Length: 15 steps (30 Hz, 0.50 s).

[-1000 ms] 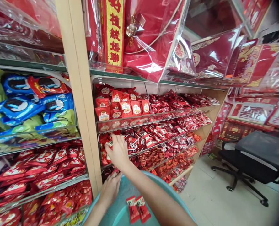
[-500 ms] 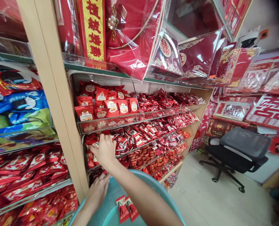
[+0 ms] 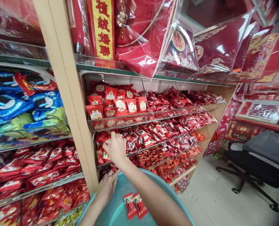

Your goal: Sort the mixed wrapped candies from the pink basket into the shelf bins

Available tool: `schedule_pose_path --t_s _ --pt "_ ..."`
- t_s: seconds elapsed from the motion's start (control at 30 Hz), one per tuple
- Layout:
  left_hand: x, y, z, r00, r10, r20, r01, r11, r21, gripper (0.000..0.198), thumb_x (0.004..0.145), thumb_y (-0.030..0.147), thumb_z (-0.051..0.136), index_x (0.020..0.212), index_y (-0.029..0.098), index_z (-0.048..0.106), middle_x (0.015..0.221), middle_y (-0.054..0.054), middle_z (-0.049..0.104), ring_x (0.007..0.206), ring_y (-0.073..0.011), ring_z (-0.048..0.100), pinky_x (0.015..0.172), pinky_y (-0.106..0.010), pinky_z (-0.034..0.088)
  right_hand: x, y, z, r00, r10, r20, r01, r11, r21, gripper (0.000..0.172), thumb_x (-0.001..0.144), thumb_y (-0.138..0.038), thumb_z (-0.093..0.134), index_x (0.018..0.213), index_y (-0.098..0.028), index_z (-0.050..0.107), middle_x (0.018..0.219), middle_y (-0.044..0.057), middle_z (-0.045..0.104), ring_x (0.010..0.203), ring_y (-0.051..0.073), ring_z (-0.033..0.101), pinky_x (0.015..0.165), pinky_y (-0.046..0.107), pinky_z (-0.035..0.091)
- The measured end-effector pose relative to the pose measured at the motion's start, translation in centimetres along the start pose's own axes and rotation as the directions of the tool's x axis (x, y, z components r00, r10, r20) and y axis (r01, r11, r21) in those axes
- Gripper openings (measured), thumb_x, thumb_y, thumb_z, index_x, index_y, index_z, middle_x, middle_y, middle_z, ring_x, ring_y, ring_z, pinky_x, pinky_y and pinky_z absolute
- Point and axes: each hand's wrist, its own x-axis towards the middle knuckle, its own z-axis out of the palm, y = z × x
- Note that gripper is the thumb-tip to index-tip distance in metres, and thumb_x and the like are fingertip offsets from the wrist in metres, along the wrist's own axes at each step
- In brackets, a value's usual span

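My right hand (image 3: 117, 147) reaches over the front lip of a shelf compartment, its thumb and fingers curled around a red and cream packet (image 3: 107, 141); the fingertips are partly hidden among other packets. Lower down, my left hand (image 3: 107, 185) has its fingers over the far left rim of a turquoise plastic basket (image 3: 167, 185), gripping it. Inside the basket lie two red and cream packets (image 3: 130, 205) side by side, near my right forearm. The basket stands right up against the shelves.
Clear-fronted shelves hold small red packets (image 3: 120, 106) in several tiers. A wooden upright (image 3: 66, 94) divides them from blue and green packets (image 3: 7, 106) on the left. Wrapped red goods (image 3: 141, 40) sit above. An office chair (image 3: 254, 160) stands on the tiled floor at right.
The view has shifted left, so the shelves and basket appear further right. My right hand is still at the same compartment, and my left hand stays at the basket's rim.
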Motion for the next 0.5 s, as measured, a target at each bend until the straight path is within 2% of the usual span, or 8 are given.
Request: schedule_pose_path --t_s 0.17,0.23,0.33,0.4,0.5 --pt "-0.1 0.8 -0.6 0.998 -0.030 0.055 0.024 0.994 0.109 0.043 0.092 0.022 0.027 0.127 0.025 0.051 0.113 -0.008 0.059 0.100 -0.0179 0.057 0.085 -0.028 0.044 -1.1 1.1 -0.9 0.992 -0.085 -0.089 0.091 0.994 0.066 0.038 0.081 -0.032 0.052 0.116 -0.019 0.047 0.106 0.008 0.063 0.103 0.023 0.053 0.088 0.038 0.037" --pt "0.0 0.8 -0.5 0.997 -0.043 0.062 0.035 0.991 0.127 0.043 0.092 0.023 0.027 0.127 0.025 0.051 0.114 -0.008 0.059 0.101 -0.0181 0.057 0.085 -0.028 0.044 -2.0 1.9 -1.6 0.986 -0.113 -0.119 0.125 0.987 0.104 0.043 0.081 -0.033 0.052 0.122 -0.019 0.045 0.113 0.008 0.061 0.105 0.022 0.052 0.091 0.038 0.037" --pt "0.1 0.7 -0.3 0.997 -0.057 0.057 0.049 0.990 0.129 0.042 0.092 0.023 0.028 0.127 0.025 0.052 0.113 -0.007 0.059 0.103 -0.0183 0.056 0.088 -0.028 0.043 -4.0 3.8 -3.0 0.982 -0.136 -0.133 0.159 0.969 0.187 0.046 0.081 -0.033 0.054 0.124 -0.018 0.046 0.114 0.007 0.060 0.105 0.020 0.052 0.094 0.036 0.038" --pt "0.1 0.6 -0.2 0.997 -0.058 0.049 0.052 0.991 0.124 0.042 0.092 0.024 0.030 0.129 0.025 0.050 0.113 -0.007 0.059 0.105 -0.0186 0.055 0.089 -0.029 0.042 -5.8 5.5 -4.1 0.983 -0.151 -0.105 0.175 0.947 0.270 0.047 0.080 -0.033 0.055 0.124 -0.020 0.046 0.109 0.005 0.061 0.103 0.018 0.054 0.094 0.033 0.040" --pt "0.1 0.5 -0.2 0.998 -0.041 0.055 0.034 0.992 0.121 0.041 0.092 0.023 0.030 0.126 0.024 0.053 0.111 -0.008 0.058 0.102 -0.0190 0.055 0.089 -0.030 0.042 -8.8 8.5 -5.1 0.975 -0.217 0.050 0.185 0.912 0.367 0.047 0.081 -0.034 0.055 0.125 -0.023 0.045 0.105 0.004 0.062 0.099 0.016 0.056 0.090 0.031 0.044"
